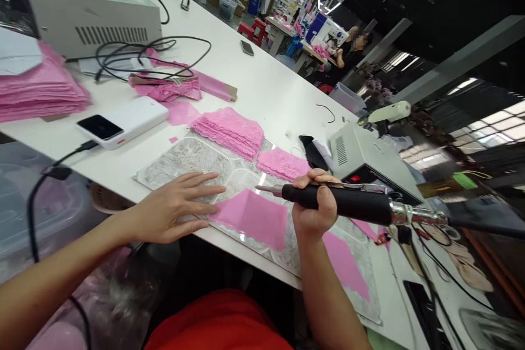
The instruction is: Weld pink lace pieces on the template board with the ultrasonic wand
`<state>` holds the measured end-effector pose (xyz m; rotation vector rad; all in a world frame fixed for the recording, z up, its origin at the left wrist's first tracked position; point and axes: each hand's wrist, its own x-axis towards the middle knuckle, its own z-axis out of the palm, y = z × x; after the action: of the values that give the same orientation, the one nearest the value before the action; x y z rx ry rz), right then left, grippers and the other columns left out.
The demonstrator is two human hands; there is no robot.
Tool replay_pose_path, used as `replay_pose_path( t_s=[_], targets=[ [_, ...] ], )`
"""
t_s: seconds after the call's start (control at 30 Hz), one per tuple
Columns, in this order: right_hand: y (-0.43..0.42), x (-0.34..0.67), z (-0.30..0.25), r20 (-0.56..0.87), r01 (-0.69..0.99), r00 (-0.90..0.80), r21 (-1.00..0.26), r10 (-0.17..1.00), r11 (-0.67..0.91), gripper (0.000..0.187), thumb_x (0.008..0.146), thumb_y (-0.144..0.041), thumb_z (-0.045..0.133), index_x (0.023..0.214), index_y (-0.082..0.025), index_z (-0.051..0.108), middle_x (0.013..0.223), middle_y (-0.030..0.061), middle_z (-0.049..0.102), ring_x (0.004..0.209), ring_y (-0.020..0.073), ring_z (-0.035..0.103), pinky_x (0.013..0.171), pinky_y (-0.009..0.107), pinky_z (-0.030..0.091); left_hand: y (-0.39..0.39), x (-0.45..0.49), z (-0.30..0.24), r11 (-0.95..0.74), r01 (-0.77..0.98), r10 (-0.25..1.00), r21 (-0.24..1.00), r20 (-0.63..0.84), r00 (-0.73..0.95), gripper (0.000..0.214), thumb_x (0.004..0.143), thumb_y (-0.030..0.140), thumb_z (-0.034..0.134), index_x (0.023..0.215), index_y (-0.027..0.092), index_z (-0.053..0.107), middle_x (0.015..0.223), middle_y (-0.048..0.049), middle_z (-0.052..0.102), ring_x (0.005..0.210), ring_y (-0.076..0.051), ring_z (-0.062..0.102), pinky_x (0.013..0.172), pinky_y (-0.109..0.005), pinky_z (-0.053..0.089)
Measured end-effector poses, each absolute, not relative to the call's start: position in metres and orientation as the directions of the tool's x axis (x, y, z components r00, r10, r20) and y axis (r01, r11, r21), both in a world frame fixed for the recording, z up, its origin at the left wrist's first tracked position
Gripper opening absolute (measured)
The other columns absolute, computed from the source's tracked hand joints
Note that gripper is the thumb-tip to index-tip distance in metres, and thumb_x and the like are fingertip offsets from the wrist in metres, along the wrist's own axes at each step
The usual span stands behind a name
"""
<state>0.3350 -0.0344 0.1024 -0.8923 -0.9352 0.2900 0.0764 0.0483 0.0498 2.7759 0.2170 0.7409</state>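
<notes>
My right hand (314,205) is wrapped round a black corded handheld cutter (353,202) with a narrow metal tip. The tip points left, above the top edge of a pink fabric piece (256,219). That piece lies flat on a grey marbled board (186,158) with a glossy surface. My left hand (176,208) lies with fingers stretched out, its fingertips at the left edge of the fabric. Beyond it on the board are a stack of pink lace pieces (232,131) and a smaller pink stack (283,164). Another pink piece (346,265) lies right of my right wrist.
A power bank (141,117) and a thick pink fabric stack (41,87) stand left, near a vented box (98,22) and coiled black cable (153,60). Another control box (365,156) stands right. A phone (247,48) lies farther back. A person (355,54) sits at a distant table.
</notes>
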Motion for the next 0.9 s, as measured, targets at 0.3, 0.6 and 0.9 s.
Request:
replay_pose_path(
  t_s=[0.3,0.6,0.9],
  targets=[
    [-0.079,0.389,0.108,0.583,0.272,0.671,-0.768,0.457,0.579,0.011,0.067,-0.024,0.049,0.071,-0.018,0.057,0.073,-0.0004,0.056,0.048,0.0098,0.053,0.050,0.028,0.043,0.054,0.076,0.042,-0.952,0.069,0.215,0.299,0.490,0.845,0.043,0.086,0.023,0.057,0.127,0.036,0.059,0.142,0.0022,0.051,0.138,-0.031,0.038,0.110,-0.050,0.039],
    [-0.080,0.391,0.101,0.570,0.248,0.673,-0.774,0.471,0.583,0.012,0.066,-0.025,0.050,0.073,-0.018,0.058,0.075,-0.0004,0.057,0.049,0.0103,0.054,0.050,0.029,0.043,0.052,0.076,0.051,-0.947,0.124,0.250,0.295,0.441,0.862,0.043,0.087,0.026,0.055,0.129,0.036,0.057,0.140,0.0007,0.054,0.136,-0.030,0.041,0.110,-0.049,0.039],
    [-0.081,0.395,0.103,0.551,0.208,0.711,-0.758,0.437,0.618,0.012,0.066,-0.023,0.049,0.073,-0.017,0.058,0.076,0.0002,0.056,0.049,0.0100,0.054,0.050,0.028,0.043,0.005,0.169,0.077,-0.983,0.083,0.162,0.162,0.568,0.807,0.022,0.097,0.019,0.046,0.104,0.017,0.066,0.106,-0.0051,0.072,0.101,-0.019,0.063,0.089,-0.036,0.045]
  ],
)
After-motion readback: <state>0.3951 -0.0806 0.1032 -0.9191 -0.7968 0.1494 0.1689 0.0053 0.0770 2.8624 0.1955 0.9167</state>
